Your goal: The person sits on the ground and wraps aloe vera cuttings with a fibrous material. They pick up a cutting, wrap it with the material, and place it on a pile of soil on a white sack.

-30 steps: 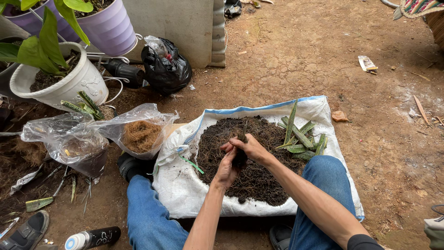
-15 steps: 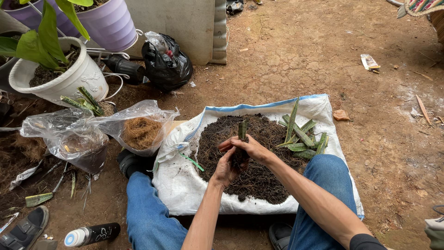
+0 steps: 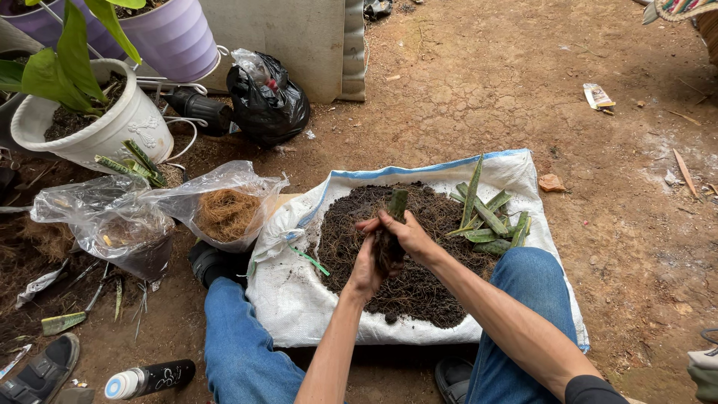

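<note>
Over the soil [image 3: 407, 288] heaped on the white sack [image 3: 299, 314], both hands — left [image 3: 366, 271], right [image 3: 402, 233] — close around a green cutting [image 3: 396, 206] with a soil clump at its base — likely light, crumbly, best cupped low.

Green cutting [image 3: 397, 203] upright, soil-caked base.

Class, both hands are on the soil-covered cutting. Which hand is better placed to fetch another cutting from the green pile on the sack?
Probably the right hand. The pile of green cuttings lies on its side of the white sack, while the left hand cups the held cutting from below.
</note>
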### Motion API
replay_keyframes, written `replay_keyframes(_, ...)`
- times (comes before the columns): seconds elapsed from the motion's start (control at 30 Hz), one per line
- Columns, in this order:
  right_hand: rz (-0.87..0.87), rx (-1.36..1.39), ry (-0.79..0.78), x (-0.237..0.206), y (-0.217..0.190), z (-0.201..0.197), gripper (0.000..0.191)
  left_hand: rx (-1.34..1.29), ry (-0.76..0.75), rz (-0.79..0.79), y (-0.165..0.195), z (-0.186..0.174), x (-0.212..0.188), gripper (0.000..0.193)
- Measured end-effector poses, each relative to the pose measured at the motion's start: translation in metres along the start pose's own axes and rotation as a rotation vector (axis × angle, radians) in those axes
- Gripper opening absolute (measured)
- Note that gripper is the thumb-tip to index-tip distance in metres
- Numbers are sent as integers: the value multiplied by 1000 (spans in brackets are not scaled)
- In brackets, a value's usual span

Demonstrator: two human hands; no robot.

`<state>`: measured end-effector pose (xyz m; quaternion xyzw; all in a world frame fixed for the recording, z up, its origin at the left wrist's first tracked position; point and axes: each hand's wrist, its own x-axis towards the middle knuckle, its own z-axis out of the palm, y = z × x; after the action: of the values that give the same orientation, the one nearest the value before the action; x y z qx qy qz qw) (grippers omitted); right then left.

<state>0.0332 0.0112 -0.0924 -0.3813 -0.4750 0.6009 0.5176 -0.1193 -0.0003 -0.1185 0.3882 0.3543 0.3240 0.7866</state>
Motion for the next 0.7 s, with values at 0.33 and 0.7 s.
replay_keyframes(0.33, -17, 202, 211, 12, 2, -32, 44, 412, 221, -69, 10, -7, 8, 68)
replay_keyframes(0.7, 161, -38, 278, 7, -11, -15, 31, 381, 301, -48, 0, -19, 13, 53)
